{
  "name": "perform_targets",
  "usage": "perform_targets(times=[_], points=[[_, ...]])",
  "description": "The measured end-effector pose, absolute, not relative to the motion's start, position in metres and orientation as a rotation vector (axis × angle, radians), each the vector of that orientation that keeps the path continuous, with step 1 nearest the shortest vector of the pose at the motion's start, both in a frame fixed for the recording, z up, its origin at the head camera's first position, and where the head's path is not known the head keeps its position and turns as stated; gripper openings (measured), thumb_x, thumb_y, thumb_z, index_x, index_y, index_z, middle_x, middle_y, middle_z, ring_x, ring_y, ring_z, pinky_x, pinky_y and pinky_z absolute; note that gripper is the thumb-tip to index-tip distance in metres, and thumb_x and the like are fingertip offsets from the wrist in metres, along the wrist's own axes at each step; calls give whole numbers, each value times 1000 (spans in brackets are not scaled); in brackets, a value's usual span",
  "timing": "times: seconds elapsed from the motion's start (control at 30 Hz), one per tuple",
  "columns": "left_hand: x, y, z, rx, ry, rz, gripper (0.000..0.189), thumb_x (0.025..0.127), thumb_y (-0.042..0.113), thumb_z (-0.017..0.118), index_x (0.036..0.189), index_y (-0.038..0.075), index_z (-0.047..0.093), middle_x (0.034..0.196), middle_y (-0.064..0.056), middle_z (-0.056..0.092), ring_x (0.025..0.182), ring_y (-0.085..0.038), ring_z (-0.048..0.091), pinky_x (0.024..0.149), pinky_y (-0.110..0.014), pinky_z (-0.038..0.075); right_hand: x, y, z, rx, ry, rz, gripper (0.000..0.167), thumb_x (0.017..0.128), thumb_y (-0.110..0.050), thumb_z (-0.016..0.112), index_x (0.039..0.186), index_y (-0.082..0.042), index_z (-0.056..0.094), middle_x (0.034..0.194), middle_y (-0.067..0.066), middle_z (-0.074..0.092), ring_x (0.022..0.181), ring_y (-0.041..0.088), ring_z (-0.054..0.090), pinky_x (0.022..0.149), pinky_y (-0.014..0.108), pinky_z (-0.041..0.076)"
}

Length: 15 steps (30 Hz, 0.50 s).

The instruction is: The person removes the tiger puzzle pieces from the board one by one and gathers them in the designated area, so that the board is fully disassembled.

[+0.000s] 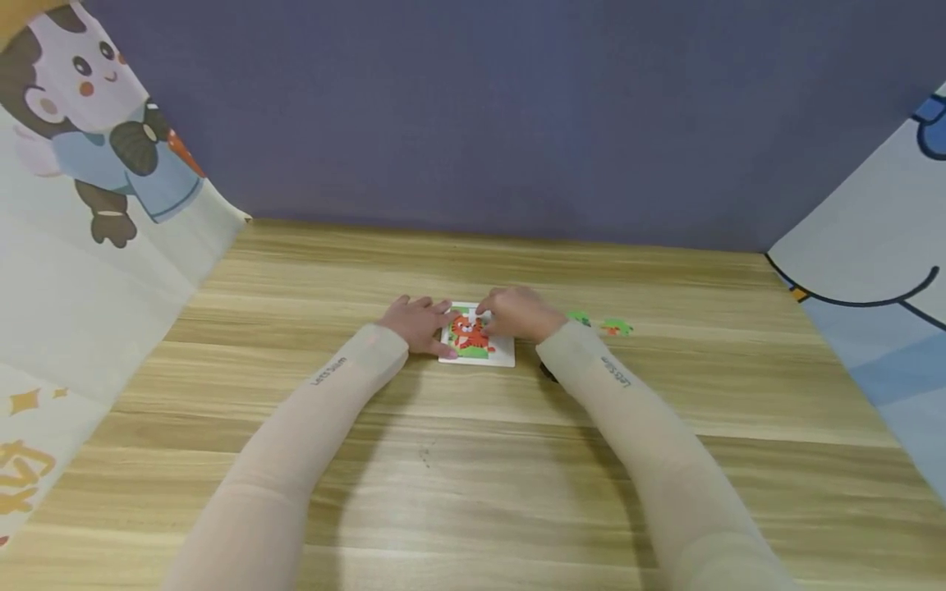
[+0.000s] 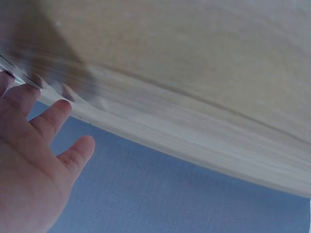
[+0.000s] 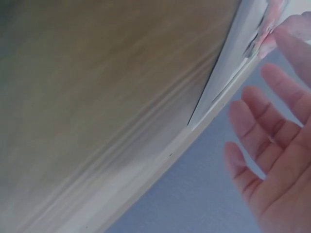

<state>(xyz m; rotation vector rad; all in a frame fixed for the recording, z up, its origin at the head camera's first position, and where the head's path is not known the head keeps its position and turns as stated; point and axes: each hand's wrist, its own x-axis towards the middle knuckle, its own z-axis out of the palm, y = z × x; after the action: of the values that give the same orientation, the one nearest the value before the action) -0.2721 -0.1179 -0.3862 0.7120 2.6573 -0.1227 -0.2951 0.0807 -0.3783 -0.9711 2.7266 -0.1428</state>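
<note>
In the head view a small white-framed jigsaw puzzle point(image 1: 502, 353) with an orange tiger on green lies on the wooden table. My left hand point(image 1: 420, 322) rests flat along its left side, fingers spread, fingertips and thumb on the board's edge. From the right, my right hand point(image 1: 521, 313) reaches over the upper right part, thumb and index finger pinching a small puzzle piece point(image 1: 485, 318), mostly covered by the fingers. A white gap shows beside it in the picture. In the right wrist view the other fingers point(image 3: 252, 121) are loosely bent, off the board.
Two loose green puzzle pieces lie right of the board: one piece point(image 1: 579, 317) partly behind my right wrist, another piece point(image 1: 617, 327) with orange farther out. A small dark object point(image 1: 547, 373) is half hidden under the right forearm. A dark blue-grey partition point(image 1: 502, 123) stands behind the table.
</note>
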Motion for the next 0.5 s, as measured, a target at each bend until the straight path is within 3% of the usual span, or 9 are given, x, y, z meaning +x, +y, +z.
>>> perform_targets(times=[0.5], points=[[-274,-116,-388,707,2664,-140,86,85,67,52,153,23,24,158,-1,15,143,-33,20,113,-56,13,-297,74,-377,-867,2648,-141,36,91,-24,66,123,-7,65,125,10,62,115,26,57,99,43,44]])
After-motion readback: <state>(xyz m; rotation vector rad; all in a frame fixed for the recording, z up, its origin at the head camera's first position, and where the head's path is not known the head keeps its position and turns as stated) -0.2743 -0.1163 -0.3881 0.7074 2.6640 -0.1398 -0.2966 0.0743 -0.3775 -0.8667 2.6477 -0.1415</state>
